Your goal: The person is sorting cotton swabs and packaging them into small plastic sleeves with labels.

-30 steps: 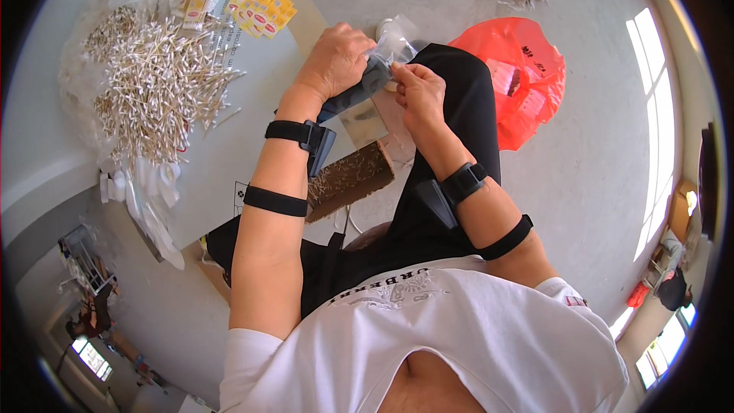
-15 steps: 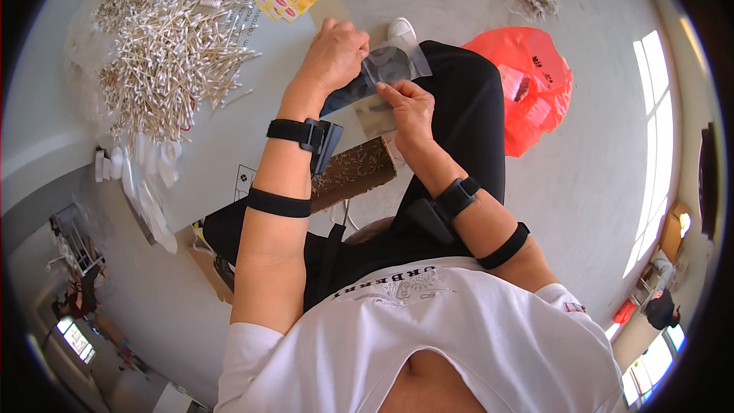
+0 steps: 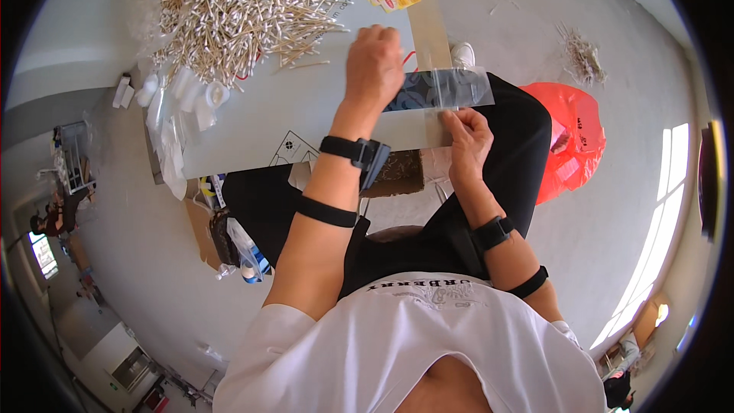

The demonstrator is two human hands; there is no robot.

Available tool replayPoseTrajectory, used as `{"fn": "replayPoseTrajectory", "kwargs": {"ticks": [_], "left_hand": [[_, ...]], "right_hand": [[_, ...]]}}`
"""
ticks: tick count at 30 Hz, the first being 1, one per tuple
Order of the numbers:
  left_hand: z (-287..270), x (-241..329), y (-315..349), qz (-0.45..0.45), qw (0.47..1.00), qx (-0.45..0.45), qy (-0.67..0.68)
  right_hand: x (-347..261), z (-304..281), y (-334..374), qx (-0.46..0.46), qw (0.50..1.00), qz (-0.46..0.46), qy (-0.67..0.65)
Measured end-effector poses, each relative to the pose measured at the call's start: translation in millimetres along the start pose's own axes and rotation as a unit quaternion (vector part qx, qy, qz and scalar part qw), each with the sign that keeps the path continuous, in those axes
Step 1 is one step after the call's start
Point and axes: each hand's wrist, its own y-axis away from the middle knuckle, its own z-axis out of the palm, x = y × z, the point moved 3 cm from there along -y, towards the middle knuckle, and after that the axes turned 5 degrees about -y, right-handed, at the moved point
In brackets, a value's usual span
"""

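At two o'clock in our view, our right hand (image 3: 469,141) pinches the near edge of a clear plastic bag (image 3: 468,86), which lies between one and two. Our left hand (image 3: 375,61) curls over the worktop (image 3: 256,126) at twelve; we cannot tell whether it grips anything. Loose cotton swabs (image 3: 237,19) heap up at eleven o'clock.
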Motion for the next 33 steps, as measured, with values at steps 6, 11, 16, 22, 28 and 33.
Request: {"fn": "replayPoseTrajectory", "kwargs": {"ticks": [6,11,16,22,28,33], "left_hand": [[-55,-127,64,-0.197,0.958,0.170,-0.122],[-48,-144,83,-0.193,0.961,0.178,-0.089],[-43,-110,88,-0.215,0.958,0.175,-0.074],[-53,-109,101,-0.204,0.961,0.176,-0.059],[-54,-98,107,-0.194,0.966,0.169,-0.016],[-53,-95,111,-0.201,0.969,0.140,-0.018]], "right_hand": [[-39,17,12,-0.103,0.987,-0.118,0.038],[-66,109,2,-0.246,0.935,-0.207,0.151],[-52,167,-24,-0.220,0.883,-0.337,0.241],[-42,157,-10,-0.260,0.837,-0.405,0.262],[-46,132,-2,-0.298,0.838,-0.383,0.250],[-56,144,-9,-0.281,0.904,-0.240,0.217]]}}
